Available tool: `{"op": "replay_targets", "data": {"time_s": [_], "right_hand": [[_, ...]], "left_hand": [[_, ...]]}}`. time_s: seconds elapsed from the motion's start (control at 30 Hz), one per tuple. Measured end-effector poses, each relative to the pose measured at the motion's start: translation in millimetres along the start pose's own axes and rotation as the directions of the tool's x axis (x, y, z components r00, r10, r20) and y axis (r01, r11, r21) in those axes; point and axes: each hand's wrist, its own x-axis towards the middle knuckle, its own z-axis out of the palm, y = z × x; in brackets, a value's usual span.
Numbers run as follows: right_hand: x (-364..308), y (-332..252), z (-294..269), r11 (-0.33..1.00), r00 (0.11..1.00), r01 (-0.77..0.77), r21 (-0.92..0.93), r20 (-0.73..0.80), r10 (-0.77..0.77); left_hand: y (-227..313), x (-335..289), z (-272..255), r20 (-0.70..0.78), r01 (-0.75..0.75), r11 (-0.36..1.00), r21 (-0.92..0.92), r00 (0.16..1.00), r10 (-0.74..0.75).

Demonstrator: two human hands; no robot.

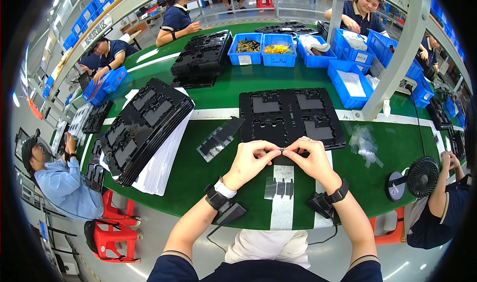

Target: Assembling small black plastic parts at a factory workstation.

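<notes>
My left hand [253, 161] and my right hand [312, 159] meet at the fingertips just in front of a black moulded tray [292, 108]. Thumb and forefinger of each pinch a small dark thin piece [282, 150]; the fingers cover most of it, so its kind does not show. The tray's recesses hold flat grey rectangular pieces. Below my hands, a clear film strip with dark shapes [279, 188] lies across a white band on the green table. Left of the tray are overlapping clear and dark film sheets [219, 139].
A tilted stack of black trays [144, 128] rests on white sheets at left; more trays [201, 53] stand behind. Blue bins [277, 58] line the back. Loose clear films [365, 145] and a small black fan [422, 176] are at right. A grey post [400, 58] rises there. Co-workers sit around.
</notes>
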Motion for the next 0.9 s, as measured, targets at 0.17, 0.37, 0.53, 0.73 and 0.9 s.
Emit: {"op": "replay_targets", "data": {"time_s": [0.17, 0.37, 0.53, 0.73, 0.9], "right_hand": [[0.5, -1.3, 0.1, 1.000, 1.000, -0.017, 0.014, 0.012, 0.017], [0.5, -0.9, 1.0, 0.997, 0.998, -0.061, 0.045, 0.028, 0.059], [0.2, -1.2, 0.6, 1.000, 1.000, 0.015, -0.014, -0.018, -0.016], [0.2, -1.8, -0.3, 0.999, 1.000, 0.025, -0.033, 0.002, -0.025], [-0.8, 4.4, 2.3, 0.998, 0.998, -0.048, 0.042, 0.045, 0.046]], "left_hand": [[-2.3, 0.2, 0.1, 0.017, 0.020, 0.999, -0.036, 1.000, -0.020], [-2.0, 0.5, -0.5, 0.025, 0.014, 0.999, -0.047, 1.000, -0.013], [-0.2, 1.0, -1.1, 0.028, 0.014, 1.000, -0.028, 1.000, -0.013], [0.6, -0.2, -0.9, 0.033, 0.034, 0.999, -0.040, 0.999, -0.033], [0.3, 0.4, -0.6, 0.049, 0.047, 0.997, -0.056, 0.998, -0.044]]}}
